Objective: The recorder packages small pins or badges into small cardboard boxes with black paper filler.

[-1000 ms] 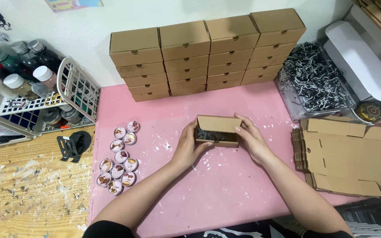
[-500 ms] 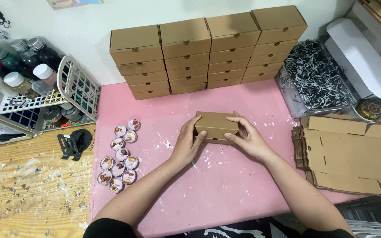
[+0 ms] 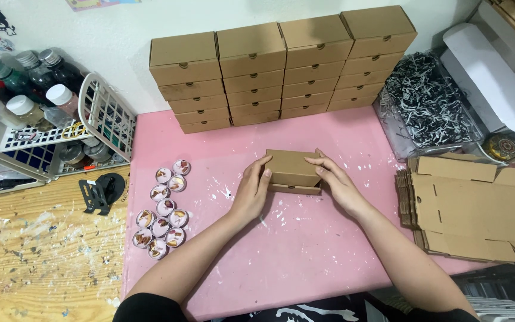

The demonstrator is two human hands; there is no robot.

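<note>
Pink tabletop (image 3: 305,268), paint-flecked; box stacks (image 3: 281,68) along the back wall, flat blanks (image 3: 478,209) piled at right, basket (image 3: 105,116) of bottles at left, tins (image 3: 163,209) clustered left of centre. Small box (image 3: 293,170) sits mid-tabletop, lid shut. Left hand (image 3: 250,192) and right hand (image 3: 336,182) clasp its ends, each grip closed on it

Place: I was looking at a small home craft and packing bench.
Packing signs: closed cardboard boxes (image 3: 281,65) stood stacked by the wall — flat box blanks (image 3: 478,203) and shredded paper filler (image 3: 427,101) lay beside them.
Craft signs: I saw paint bottles (image 3: 25,89) and a paint-spattered pink mat (image 3: 305,262).
</note>
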